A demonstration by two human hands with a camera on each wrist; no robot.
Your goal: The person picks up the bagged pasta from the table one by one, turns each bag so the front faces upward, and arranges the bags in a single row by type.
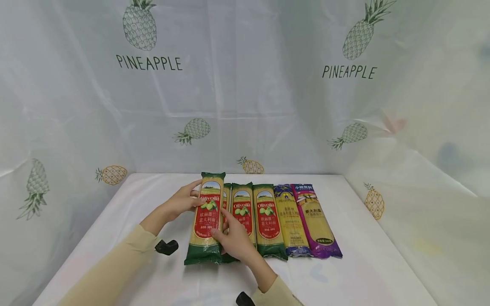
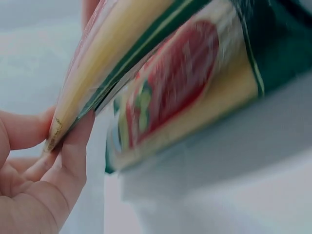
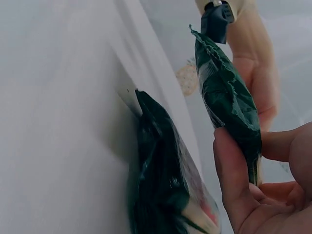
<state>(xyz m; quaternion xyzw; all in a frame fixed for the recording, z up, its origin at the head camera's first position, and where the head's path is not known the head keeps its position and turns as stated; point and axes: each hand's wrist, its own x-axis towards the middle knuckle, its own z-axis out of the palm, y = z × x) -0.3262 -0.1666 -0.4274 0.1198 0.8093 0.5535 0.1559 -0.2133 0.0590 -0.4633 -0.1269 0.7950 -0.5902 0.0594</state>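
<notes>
Both hands hold one green-and-red spaghetti packet (image 1: 205, 231) raised above the table at the left end of a row. My left hand (image 1: 183, 200) grips its left edge, and the left wrist view shows the thumb and fingers (image 2: 73, 156) pinching that edge. On the opposite side my right hand (image 1: 234, 239) grips the right edge, thumb on the front. Beneath the held packet lies a matching spaghetti packet (image 2: 170, 87), mostly hidden in the head view. Two more of the same kind, a middle packet (image 1: 243, 208) and another packet (image 1: 269, 221), lie to the right.
Farther right lie a yellow-and-blue pasta packet (image 1: 292, 225) and a purple pasta packet (image 1: 317, 221). The white-covered table (image 1: 367, 272) meets a pineapple-print curtain (image 1: 260, 93) at the back and sides.
</notes>
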